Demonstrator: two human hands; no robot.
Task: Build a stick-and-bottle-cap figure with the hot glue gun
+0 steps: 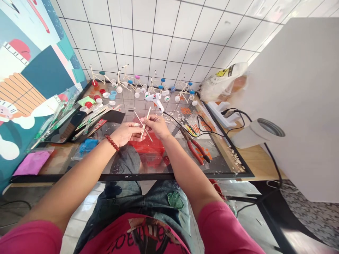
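Note:
Over the middle of the glass-topped table, my left hand and my right hand meet, both closed on thin wooden sticks. The sticks cross each other between my fingertips; where they touch is partly covered by my fingers. Just beyond my hands lies a white glue gun, its nozzle pointing left. Pliers with red handles rest to the right of my right forearm. A black flat piece lies to the left of my left hand.
Along the back stand several stick figures with bottle caps. Loose caps, stick bundles and a pink packet lie left. A black cord runs right toward a power strip, near a white cup-like container.

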